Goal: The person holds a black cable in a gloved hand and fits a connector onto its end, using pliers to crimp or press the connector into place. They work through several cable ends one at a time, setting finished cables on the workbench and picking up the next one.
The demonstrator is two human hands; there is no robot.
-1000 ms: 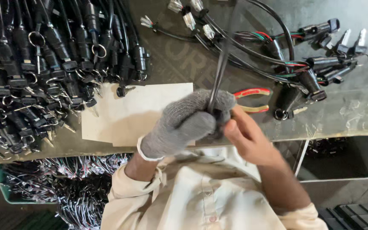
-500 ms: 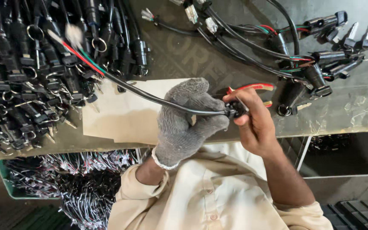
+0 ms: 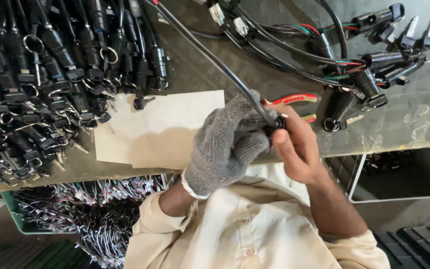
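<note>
Gripping black cable (image 3: 215, 62), gloved left hand (image 3: 227, 144) and bare right hand (image 3: 294, 147) clenched beyond table edge (image 3: 399, 142).

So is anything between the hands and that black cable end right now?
Nothing visible: the gloved left hand and bare right hand both grip the black cable at its connector end, above the table edge.

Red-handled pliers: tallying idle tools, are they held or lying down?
Lying down: pliers rest on the table, behind both hands.
</note>
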